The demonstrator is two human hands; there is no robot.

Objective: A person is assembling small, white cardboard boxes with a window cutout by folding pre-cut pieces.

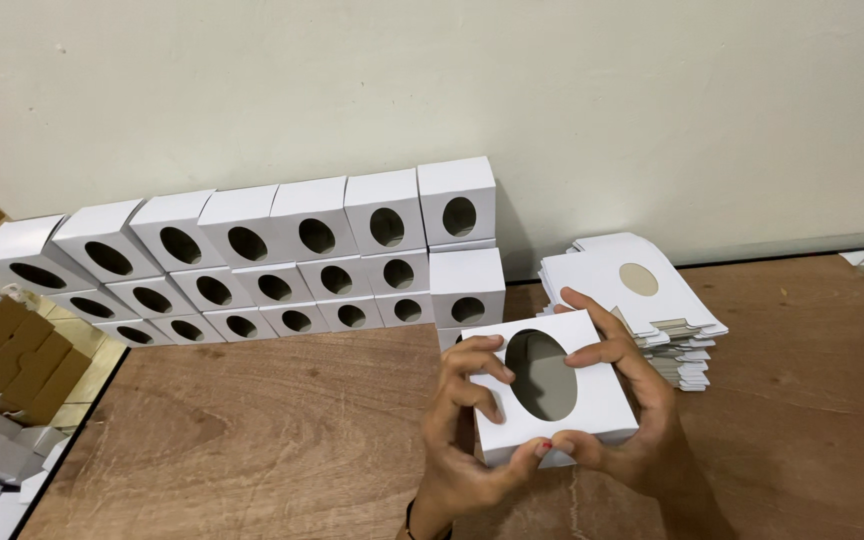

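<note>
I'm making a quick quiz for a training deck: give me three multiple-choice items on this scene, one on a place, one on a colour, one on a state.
1. Where does the pile of flat blanks lie?
A. right of the stacked boxes
B. on top of the stacked boxes
C. on the floor

2. What colour is the held box?
A. brown
B. white
C. black

3. How is that box held?
A. by one hand
B. lying untouched
C. by both hands

Answers:
1 A, the pile sits on the wooden table, right of the stacked boxes.
2 B, its card is white.
3 C, left hand and right hand grip its sides.
</note>
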